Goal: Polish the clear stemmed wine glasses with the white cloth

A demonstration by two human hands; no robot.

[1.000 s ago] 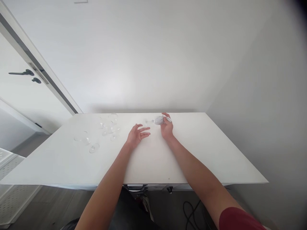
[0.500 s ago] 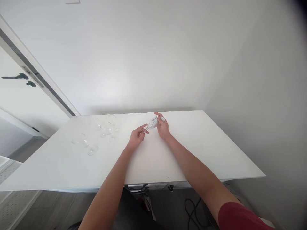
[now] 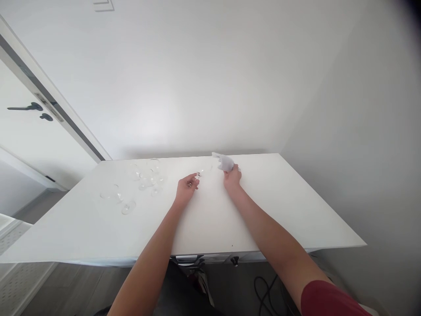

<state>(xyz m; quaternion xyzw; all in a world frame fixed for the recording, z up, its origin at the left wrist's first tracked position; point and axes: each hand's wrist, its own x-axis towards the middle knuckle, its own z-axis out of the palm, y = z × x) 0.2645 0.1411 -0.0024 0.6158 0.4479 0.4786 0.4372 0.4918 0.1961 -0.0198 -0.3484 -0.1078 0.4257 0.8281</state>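
Pinching a clear glass (image 3: 200, 173), barely visible against the white counter (image 3: 279, 210), the left hand (image 3: 186, 187) has its fingertips closed on it near the counter's far middle. At the glass's 3 o'clock, the right hand (image 3: 233, 177) is closed around a crumpled white cloth (image 3: 224, 162). More glasses (image 3: 144, 175) stand clustered at 9 o'clock. A dark door handle (image 3: 29, 107) shows at 10 o'clock.

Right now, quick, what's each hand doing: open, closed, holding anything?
Left hand: closed in a pinch, apparently on a clear glass that is hard to make out.
Right hand: closed on a white cloth.
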